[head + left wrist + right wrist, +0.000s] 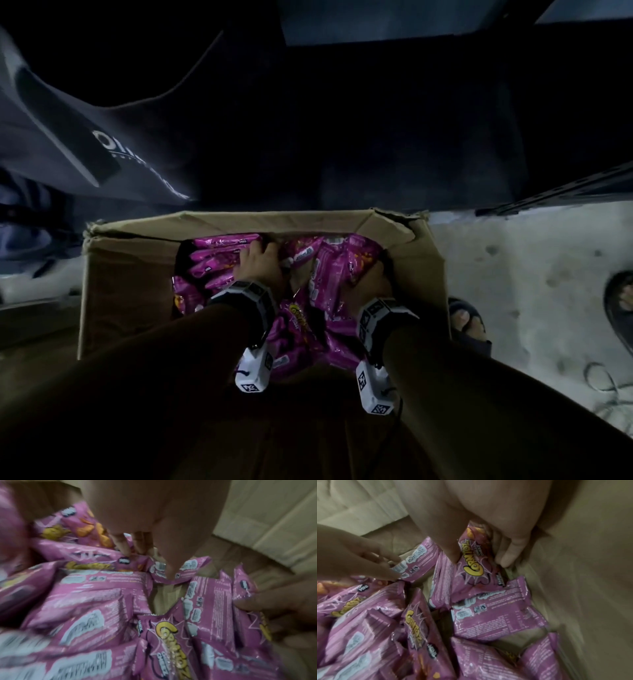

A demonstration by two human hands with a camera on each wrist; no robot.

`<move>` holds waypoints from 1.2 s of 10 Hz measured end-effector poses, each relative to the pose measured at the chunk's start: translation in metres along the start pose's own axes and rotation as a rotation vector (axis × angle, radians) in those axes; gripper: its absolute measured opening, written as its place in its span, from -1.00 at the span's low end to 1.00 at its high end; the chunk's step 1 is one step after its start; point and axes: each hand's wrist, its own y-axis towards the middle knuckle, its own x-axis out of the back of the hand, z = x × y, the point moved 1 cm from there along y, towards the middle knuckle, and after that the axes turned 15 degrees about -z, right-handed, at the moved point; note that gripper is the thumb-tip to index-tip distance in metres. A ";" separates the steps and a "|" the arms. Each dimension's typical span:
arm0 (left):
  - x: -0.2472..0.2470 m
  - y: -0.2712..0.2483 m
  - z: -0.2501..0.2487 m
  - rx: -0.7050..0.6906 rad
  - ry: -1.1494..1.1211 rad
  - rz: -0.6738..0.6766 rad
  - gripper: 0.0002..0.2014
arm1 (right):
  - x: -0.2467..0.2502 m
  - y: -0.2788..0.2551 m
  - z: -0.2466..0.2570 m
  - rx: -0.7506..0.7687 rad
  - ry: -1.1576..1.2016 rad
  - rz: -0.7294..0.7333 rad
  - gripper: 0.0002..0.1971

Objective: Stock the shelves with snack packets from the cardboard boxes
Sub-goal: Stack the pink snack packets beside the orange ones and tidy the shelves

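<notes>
An open cardboard box (239, 219) stands on the floor, filled with several purple snack packets (301, 329). Both hands are inside it. My left hand (260, 263) reaches into the far left pile; its fingers (125, 547) curl over the top edge of a packet (102, 555) and the thumb presses down beside it. My right hand (370, 284) is by the box's right wall (573, 574) and grips an upright packet (476, 569) between thumb and fingers (508, 555). Loose packets (496, 615) lie crosswise below it.
A dark bag or cloth with white lettering (113, 147) hangs left of the box. A sandalled foot (467, 325) stands right of the box and another (620, 298) at the frame's edge on the pale concrete floor (531, 274). A dark shelf rail (565, 188) runs behind, in deep shadow.
</notes>
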 end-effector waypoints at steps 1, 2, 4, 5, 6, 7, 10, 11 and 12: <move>-0.003 0.004 -0.003 -0.008 0.064 -0.008 -0.34 | 0.004 0.000 0.003 0.054 -0.026 -0.001 0.03; -0.004 0.010 -0.004 0.008 0.049 0.003 -0.43 | -0.007 0.013 -0.005 0.073 -0.084 -0.055 -0.31; 0.013 -0.004 -0.006 -0.012 0.013 -0.001 -0.45 | -0.001 -0.005 0.002 -0.099 0.215 0.046 -0.38; 0.034 -0.028 -0.003 -0.006 -0.040 -0.039 -0.55 | 0.003 -0.020 0.000 -0.082 0.156 0.067 -0.38; 0.055 -0.048 0.003 0.013 -0.064 -0.051 -0.55 | 0.021 -0.041 0.010 -0.032 0.135 0.085 -0.40; 0.090 -0.074 0.009 0.047 -0.136 -0.077 -0.60 | 0.053 -0.080 0.025 0.038 0.134 0.060 -0.38; 0.220 -0.149 -0.001 -0.072 -0.322 -0.083 -0.86 | 0.168 -0.161 0.048 0.282 0.130 -0.057 -0.18; 0.251 -0.164 -0.009 -0.139 -0.327 -0.081 -0.84 | 0.192 -0.171 0.048 0.305 0.140 0.025 -0.09; 0.290 -0.182 -0.024 -0.202 -0.414 -0.083 -0.85 | 0.244 -0.191 0.045 0.396 0.182 0.033 -0.35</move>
